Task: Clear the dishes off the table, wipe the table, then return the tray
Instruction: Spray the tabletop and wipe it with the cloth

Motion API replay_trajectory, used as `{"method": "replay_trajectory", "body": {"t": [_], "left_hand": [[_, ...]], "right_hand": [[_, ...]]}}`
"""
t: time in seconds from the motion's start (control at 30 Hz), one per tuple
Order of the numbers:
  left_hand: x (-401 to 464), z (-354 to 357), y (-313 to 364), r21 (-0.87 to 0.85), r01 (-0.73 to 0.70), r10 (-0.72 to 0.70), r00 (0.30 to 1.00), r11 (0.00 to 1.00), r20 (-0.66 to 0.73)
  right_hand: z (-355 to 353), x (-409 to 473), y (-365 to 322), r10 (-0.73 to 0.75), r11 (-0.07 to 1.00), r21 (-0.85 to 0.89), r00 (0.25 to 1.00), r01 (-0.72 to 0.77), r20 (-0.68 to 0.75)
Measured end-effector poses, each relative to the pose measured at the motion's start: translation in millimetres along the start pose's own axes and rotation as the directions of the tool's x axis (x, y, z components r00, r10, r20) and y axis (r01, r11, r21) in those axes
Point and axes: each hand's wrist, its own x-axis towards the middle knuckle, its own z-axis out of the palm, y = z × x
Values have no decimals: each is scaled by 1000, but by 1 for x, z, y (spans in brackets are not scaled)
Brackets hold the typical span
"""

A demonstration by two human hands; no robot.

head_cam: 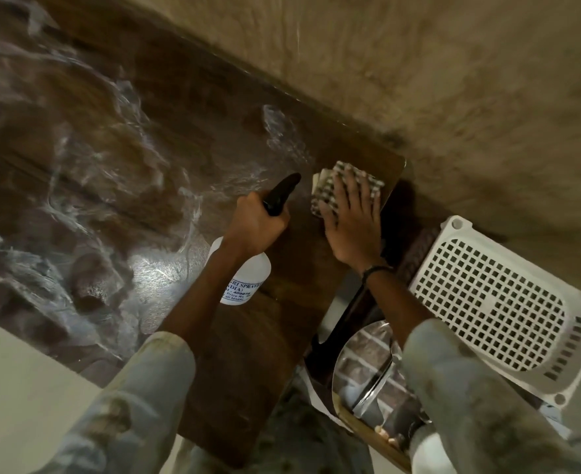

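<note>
Sleeves frame the view. Left hand curls tight round the neck of a spray bottle held above the wet table. Right hand lies flat, fingers spread, pressing a checked cloth at the table's corner. Beside it sit a white basket and steel plate.

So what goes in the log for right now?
step: wiping table | left hand: holds spray bottle | right hand: presses checked cloth flat

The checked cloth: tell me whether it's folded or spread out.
Folded: the checked cloth shows stacked layers at its left edge, a compact pad pressed flat on the table under the right hand.
</note>
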Motion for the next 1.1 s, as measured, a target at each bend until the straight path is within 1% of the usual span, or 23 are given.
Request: {"method": "replay_trajectory", "body": {"t": [0.03,0.1,0.17,0.23,0.27,0.3,0.37,0.43,0.47,0.5,0.53,0.6,0.63,0.7,0.8,0.83,0.87,0.9,0.97,1.0,1.03,1.07,1.1], "left_hand": [[2,-2,-1,-8,-2,2,1000,1000,15],[7,-10,-4,-12,-13,13,999,1000,38],[12,-18,-8,-6,-24,24,998,1000,56],[19,-26,-11,13,-43,42,996,999,79],[23,-30,-14,25,-53,51,994,998,92],[26,-33,-15,30,-57,54,993,998,102],[33,-41,-18,33,-62,58,992,998,114],[40,-48,-18,33,-63,59,991,997,119],[42,-52,-18,36,-73,68,990,997,124],[44,-55,-17,41,-88,82,987,995,135],[46,-58,-16,48,-99,91,985,994,148],[50,-62,-16,58,-112,102,982,992,161],[52,-61,-16,61,-119,108,981,991,160],[56,-64,-16,67,-141,129,978,988,163],[59,-67,-16,51,-147,137,978,988,156],[60,-69,-16,49,-146,137,979,988,152],[61,-69,-16,54,-147,137,979,988,150],[61,-69,-16,58,-147,137,980,987,146],[62,-68,-17,59,-141,131,982,988,138],[62,-68,-18,53,-131,123,984,990,132],[62,-68,-17,47,-121,114,986,992,123],[62,-68,-17,42,-112,107,988,993,114],[61,-68,-16,40,-106,101,989,994,108]], "right_hand": [[-2,0,7,25,1000,-2,1000,-25,-15],[-4,13,13,163,987,3,984,-163,-72],[-5,34,6,331,944,45,937,-328,-108],[-4,57,-11,418,908,58,902,-415,-108],[-3,64,-22,420,908,59,902,-416,-103],[-2,68,-30,390,921,64,916,-385,-98],[5,60,-43,284,958,59,954,-279,-92],[10,31,-46,142,990,29,985,-140,-96],[14,15,-43,90,996,17,992,-89,-92],[16,1,-37,77,997,9,992,-76,-97],[16,-7,-27,107,994,3,988,-107,-114],[11,-4,-7,263,964,12,951,-264,-166],[9,3,2,349,936,25,919,-350,-181],[3,30,10,481,876,72,857,-476,-183],[-7,71,6,633,774,152,758,-614,-157],[-9,77,2,655,755,162,740,-635,-152],[-8,77,0,651,759,157,744,-632,-154],[-7,69,0,615,788,137,772,-600,-159],[-4,41,2,486,874,81,856,-479,-174],[-3,27,4,435,900,57,882,-433,-179],[0,18,6,414,910,43,892,-413,-179],[2,16,6,423,906,55,887,-421,-187],[2,22,3,462,887,84,865,-455,-196]]}}
